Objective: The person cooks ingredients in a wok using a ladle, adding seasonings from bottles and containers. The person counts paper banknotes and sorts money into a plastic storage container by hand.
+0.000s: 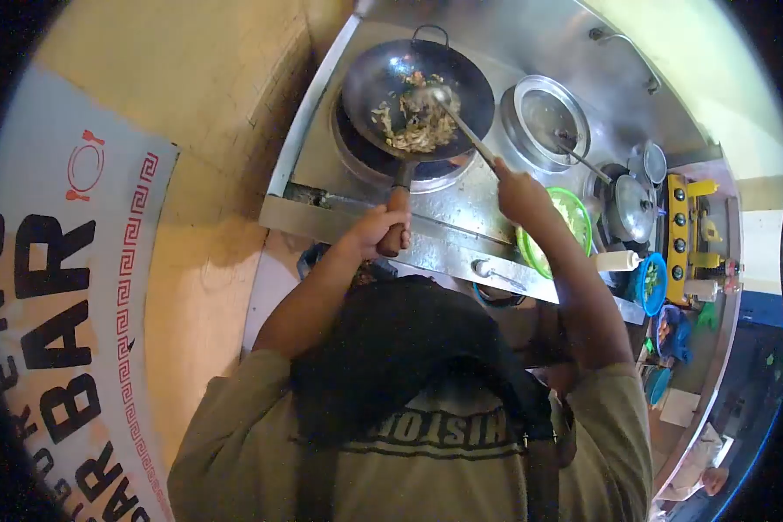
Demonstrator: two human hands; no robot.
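Observation:
A dark wok (471, 96) sits tilted over the burner at the upper middle, with chopped food (422, 130) in it. My left hand (381, 230) is wrapped round the wok's wooden handle (400, 200). In my right hand (522, 193) is the wooden end of a long metal ladle (470, 132). The ladle's bowl is down among the food and looks blurred. Just beside my right forearm lies a green basket (588, 228) with pale green contents.
Right of the wok stands a metal pot (518, 122) with another ladle. Further right are a lidded pan (632, 209), a white bottle (616, 261), a blue basket (661, 287) and a yellow stove (679, 235). Part of a person (696, 461) shows at the lower right.

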